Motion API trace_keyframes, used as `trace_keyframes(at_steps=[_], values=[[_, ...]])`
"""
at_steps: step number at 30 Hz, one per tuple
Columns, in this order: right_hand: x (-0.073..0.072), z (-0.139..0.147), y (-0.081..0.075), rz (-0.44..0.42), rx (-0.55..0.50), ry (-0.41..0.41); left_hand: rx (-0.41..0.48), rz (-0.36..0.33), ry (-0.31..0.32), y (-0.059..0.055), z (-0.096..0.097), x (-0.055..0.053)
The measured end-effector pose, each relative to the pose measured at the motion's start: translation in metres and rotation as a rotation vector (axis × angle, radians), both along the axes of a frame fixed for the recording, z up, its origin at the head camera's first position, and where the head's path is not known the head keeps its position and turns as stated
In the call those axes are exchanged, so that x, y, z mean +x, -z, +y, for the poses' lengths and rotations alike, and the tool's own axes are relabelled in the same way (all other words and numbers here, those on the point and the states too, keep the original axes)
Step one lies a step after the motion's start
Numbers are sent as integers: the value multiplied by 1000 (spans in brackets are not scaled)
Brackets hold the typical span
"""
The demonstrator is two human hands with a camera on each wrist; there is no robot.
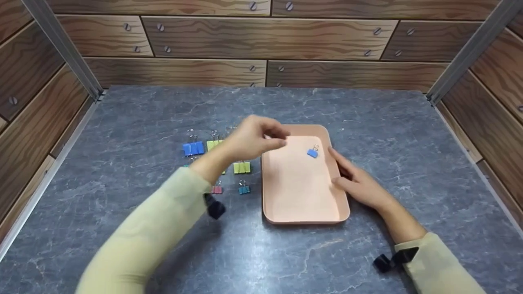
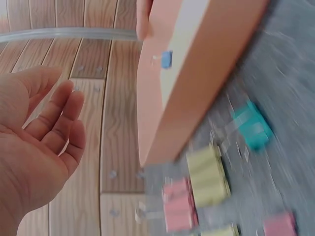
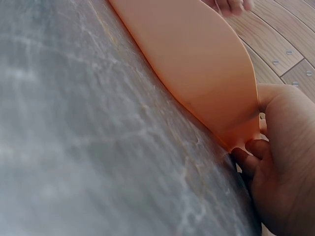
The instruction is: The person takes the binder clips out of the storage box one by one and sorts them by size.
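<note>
A pale pink tray (image 1: pixel 300 188) lies on the table with one small blue binder clip (image 1: pixel 312 153) inside, toward its far right. My left hand (image 1: pixel 257 139) hovers over the tray's far left rim. In the left wrist view, that left hand (image 2: pixel 44 132) is loosely curled with nothing between its fingers. At the tray's right wall, my right hand (image 1: pixel 363 188) holds the side; in the right wrist view its thumb lies over the rim and fingers press the outer wall. Left of the tray stand several binder clips, including a large blue clip (image 1: pixel 193 148) and a yellow-green clip (image 1: pixel 242 168).
Nearer the front are a small teal clip (image 1: pixel 244 190) and a pink clip (image 1: pixel 217 190). My left forearm hides part of the clip group. Wood-patterned panels (image 1: pixel 261 38) border the grey marbled table (image 1: pixel 429 163) at the back and sides.
</note>
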State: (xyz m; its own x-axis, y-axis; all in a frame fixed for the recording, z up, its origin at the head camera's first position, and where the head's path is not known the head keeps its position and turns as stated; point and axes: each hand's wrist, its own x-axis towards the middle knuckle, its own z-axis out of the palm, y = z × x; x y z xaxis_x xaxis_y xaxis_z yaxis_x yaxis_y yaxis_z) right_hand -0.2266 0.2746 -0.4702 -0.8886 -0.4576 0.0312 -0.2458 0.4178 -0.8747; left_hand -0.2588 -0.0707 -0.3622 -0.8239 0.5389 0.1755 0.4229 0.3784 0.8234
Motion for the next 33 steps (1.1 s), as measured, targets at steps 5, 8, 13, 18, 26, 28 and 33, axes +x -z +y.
trace_keyframes(at_steps=[5,8,13,18,26,28,33], values=[[0,0,0,4,-1,3,9,-37,69,8,32,-16],[-1,0,0,7,10,3,19,-64,93,13,47,-25],[-1,0,1,3,11,3,62,-136,91,24,63,-36],[-1,1,1,5,10,0,112,-199,76,38,73,-48],[-1,2,1,13,22,10,135,-267,71,50,74,-58],[-1,1,1,7,8,-1,120,-289,70,49,72,-58],[-1,0,1,1,0,-7,77,-265,91,43,69,-59]])
